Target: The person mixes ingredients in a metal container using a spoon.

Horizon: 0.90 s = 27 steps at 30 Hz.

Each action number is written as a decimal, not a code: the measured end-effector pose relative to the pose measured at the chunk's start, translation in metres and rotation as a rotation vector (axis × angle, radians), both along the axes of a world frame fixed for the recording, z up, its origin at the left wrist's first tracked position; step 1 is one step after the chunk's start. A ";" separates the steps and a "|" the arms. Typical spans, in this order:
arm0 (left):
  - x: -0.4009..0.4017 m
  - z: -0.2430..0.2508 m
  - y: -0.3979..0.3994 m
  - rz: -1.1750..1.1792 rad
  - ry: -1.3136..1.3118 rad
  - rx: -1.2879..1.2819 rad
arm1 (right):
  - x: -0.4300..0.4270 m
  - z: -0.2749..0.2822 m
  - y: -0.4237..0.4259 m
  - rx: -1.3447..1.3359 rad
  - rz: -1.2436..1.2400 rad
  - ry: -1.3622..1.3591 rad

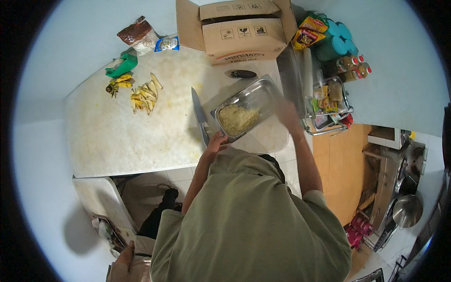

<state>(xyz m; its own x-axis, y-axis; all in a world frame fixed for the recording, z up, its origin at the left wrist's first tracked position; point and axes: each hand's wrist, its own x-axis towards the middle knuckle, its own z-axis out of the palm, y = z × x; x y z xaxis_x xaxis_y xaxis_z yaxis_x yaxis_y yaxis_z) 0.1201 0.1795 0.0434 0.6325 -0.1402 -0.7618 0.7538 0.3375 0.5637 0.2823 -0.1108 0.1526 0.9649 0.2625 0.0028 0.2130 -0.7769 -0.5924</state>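
Observation:
A rectangular stainless steel food pan [269, 83] lies at a slant on the table before me. Pale yellow mash [238, 120], perhaps banana, fills its near left part. The fingers of my left hand [215, 143] grip the pan's near corner. Motion blurs my right hand [287, 111] at the pan's right side, so whether it holds anything is unclear. Just left of the pan lies a kitchen knife [199, 111], its blade pointing away from me. Farther left are a heap of banana peels [145, 94] and a small bunch of bananas [121, 83].
An open cardboard box [243, 38] stands at the back, with a dark oval object [243, 74] before it. Bottles [347, 67], lidded jars [333, 47] and a wire basket of packets [329, 102] crowd the right. Another person's hand [127, 253] shows at lower left.

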 end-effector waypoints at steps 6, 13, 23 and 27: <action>0.003 -0.007 0.003 -0.129 -0.023 -0.041 | 0.056 -0.004 -0.045 -0.276 -0.087 -0.237; -0.001 -0.011 0.010 -0.151 -0.035 -0.119 | 0.021 -0.053 0.002 -0.204 0.051 0.046; 0.000 -0.010 0.016 -0.158 -0.037 -0.126 | 0.062 -0.036 -0.030 -0.409 0.042 -0.184; 0.006 -0.008 0.019 -0.159 -0.027 -0.194 | 0.058 -0.025 -0.025 -0.448 -0.042 -0.183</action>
